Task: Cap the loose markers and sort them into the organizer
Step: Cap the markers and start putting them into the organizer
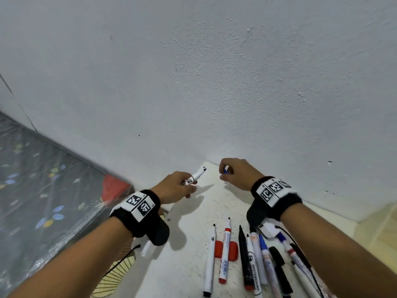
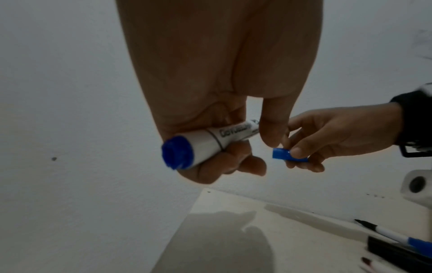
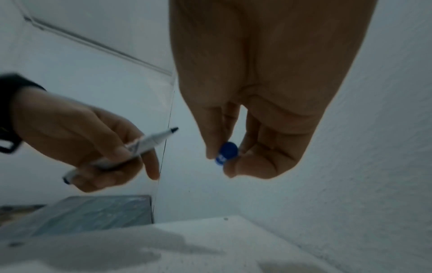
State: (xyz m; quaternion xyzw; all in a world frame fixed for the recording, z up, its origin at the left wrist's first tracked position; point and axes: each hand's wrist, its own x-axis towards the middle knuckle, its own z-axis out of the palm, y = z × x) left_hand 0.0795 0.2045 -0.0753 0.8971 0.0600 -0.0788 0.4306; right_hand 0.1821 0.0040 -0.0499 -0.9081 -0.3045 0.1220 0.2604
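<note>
A white textured wall fills the upper field of the head view. Below it, a white speckled tabletop extends toward the viewer. A dark, leaf-patterned mattress under clear plastic lies to the left of the table. A row of loose whiteboard markers rests on the near right part of the tabletop, tips pointing toward the wall; a white marker with red tail and collar lies across a red rounded flat object. Both wrists carry black bands with black-and-white coded tags. The left hand is raised above the far end of the table, fingers curled round a white whiteboard marker with a blue tail plug; its uncapped dark tip points up and to the right, toward the right hand. The right hand is held at similar height, just beside that tip and apart from it, with thumb and fingertips pinching a small blue plastic cap. Cap and marker tip are not joined. An organizer cannot be identified in any view.
</note>
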